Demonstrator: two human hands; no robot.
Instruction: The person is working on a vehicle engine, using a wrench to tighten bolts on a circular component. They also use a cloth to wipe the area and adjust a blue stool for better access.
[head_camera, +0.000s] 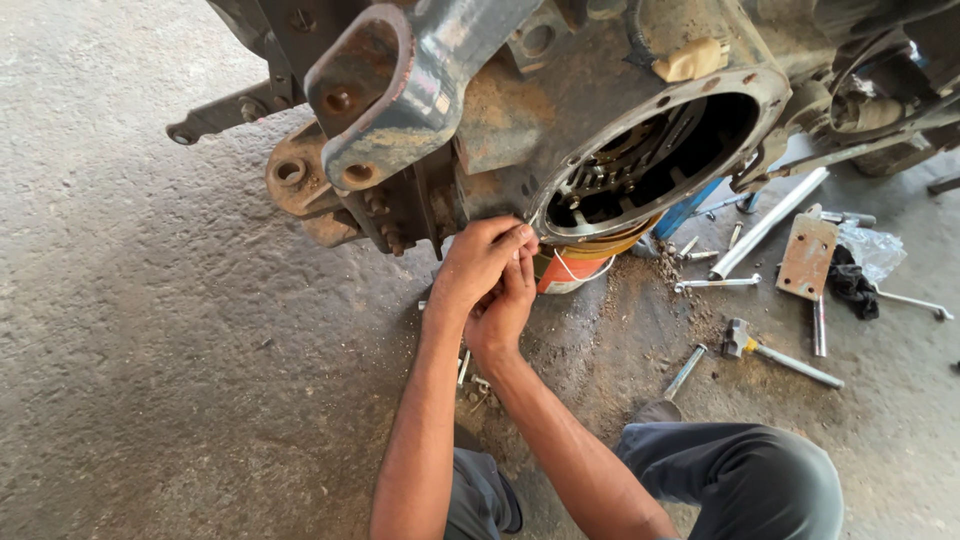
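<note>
Your left hand (478, 258) and right hand (508, 300) are pressed together at the lower left edge of the housing (560, 120) — fingertips pinched at the rim of its round opening (655, 160), though what they pinch is too small to tell. The left sits on top, fingers curled; the right is cupped just beneath it, touching it. Gears show inside the opening. Just below the rim stands an orange-and-white can (568, 272). To the right on the concrete floor (150, 350) lie a hammer (775, 352), a spanner (716, 284), a long silver tube (768, 224) and a rusty plate (808, 256) — all well apart from your hands.
</note>
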